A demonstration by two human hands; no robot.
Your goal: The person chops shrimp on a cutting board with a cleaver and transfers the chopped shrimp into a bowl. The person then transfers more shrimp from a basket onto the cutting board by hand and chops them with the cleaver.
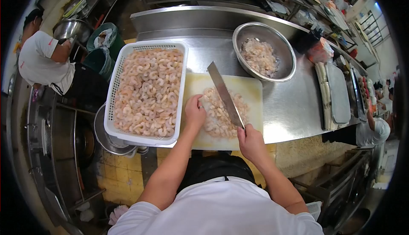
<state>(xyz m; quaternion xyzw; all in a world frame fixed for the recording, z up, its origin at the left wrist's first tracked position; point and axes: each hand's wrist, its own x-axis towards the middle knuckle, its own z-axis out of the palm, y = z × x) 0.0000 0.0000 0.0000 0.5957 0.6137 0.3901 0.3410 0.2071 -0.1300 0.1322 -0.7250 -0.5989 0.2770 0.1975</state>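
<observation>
In the head view, the right hand (251, 142) grasps the knife (225, 94) above the chopped shrimp (217, 116) on the cutting board (254, 93). The left hand (195, 110) is beside the shrimp, fingers bent; I cannot tell if they grip.

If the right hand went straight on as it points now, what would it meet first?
With the knife leading, likely the shrimp pieces on the cutting board; the right hand's height above them is hard to judge.
</observation>
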